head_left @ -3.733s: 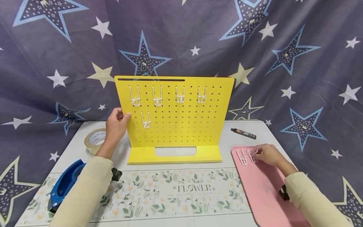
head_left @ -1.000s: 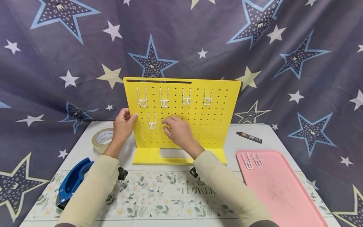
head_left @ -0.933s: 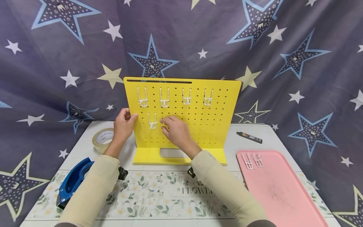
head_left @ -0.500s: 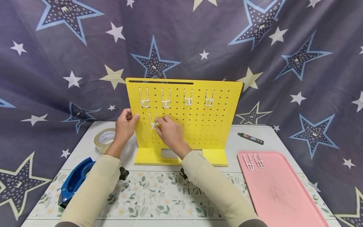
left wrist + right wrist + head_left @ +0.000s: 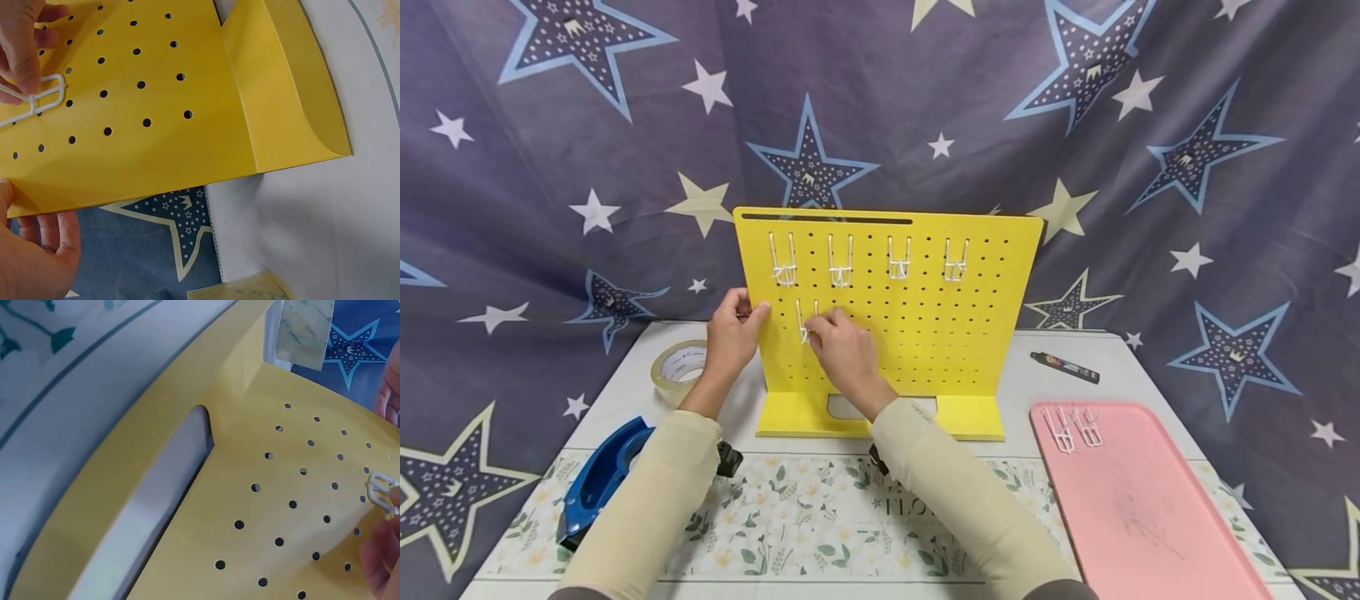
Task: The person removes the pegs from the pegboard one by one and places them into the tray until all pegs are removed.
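A yellow pegboard (image 5: 917,333) stands upright on its base on the table. My left hand (image 5: 730,333) grips its left edge, thumb in front and fingers behind, as the left wrist view also shows. My right hand (image 5: 844,350) pinches the lower part of a white wire hook (image 5: 802,325) that hangs in the second row; the fingers partly cover it. In the left wrist view the end of this hook (image 5: 61,87) shows beside the right fingertips. Several like hooks hang along the top row, among them one at the left (image 5: 783,271).
On the right lies a pink tray (image 5: 1142,475) with two white hooks (image 5: 1075,429). A black marker (image 5: 1064,367) is behind it. At the left are a tape roll (image 5: 676,371) and a blue tape dispenser (image 5: 598,475). A star-patterned curtain (image 5: 895,100) hangs behind.
My right hand has gone from the hooks on the pink tray to the pegboard, then left onto the second-row hook. The left hand keeps its grip on the board's edge.
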The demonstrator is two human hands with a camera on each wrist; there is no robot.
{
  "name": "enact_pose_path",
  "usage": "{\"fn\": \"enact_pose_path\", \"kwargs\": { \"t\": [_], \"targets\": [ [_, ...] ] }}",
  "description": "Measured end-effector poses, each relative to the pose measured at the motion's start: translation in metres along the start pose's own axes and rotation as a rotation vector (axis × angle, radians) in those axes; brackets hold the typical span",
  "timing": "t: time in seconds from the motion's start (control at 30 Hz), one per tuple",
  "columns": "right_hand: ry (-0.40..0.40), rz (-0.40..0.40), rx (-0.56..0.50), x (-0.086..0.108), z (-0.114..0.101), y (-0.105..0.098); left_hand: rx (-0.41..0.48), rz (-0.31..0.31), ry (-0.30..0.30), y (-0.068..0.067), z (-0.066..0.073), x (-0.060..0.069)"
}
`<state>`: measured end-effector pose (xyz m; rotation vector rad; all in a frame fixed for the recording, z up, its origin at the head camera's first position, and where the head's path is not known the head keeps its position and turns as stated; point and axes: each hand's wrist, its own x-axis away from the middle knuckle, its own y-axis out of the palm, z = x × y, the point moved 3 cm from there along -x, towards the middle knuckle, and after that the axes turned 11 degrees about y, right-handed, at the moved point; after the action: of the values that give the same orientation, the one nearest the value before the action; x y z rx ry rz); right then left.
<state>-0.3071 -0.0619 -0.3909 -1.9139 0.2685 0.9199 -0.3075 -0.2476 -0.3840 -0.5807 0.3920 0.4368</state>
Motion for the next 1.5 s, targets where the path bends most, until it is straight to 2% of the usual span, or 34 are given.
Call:
{"fn": "enact_pose_path", "kwargs": {
  "t": [0.23,0.57,0.83,1.27,1.5],
  "targets": [
    [0.006,0.052,0.006,-0.001,0.000,0.003,-0.001,0.010,0.010,0.001,0.001,0.000],
    [0.014,0.037,0.030,0.000,0.000,0.002,-0.006,0.003,0.009,0.001,0.001,0.000],
    [-0.029,0.070,-0.013,0.002,0.002,-0.008,-0.002,0.004,0.012,0.004,0.001,0.001],
    [-0.053,0.045,-0.063,0.011,0.030,-0.035,-0.007,0.005,0.000,-0.001,0.005,0.002],
    [-0.052,0.024,-0.052,0.016,0.051,-0.056,-0.004,0.010,0.001,-0.001,0.004,0.002]
  ]
}}
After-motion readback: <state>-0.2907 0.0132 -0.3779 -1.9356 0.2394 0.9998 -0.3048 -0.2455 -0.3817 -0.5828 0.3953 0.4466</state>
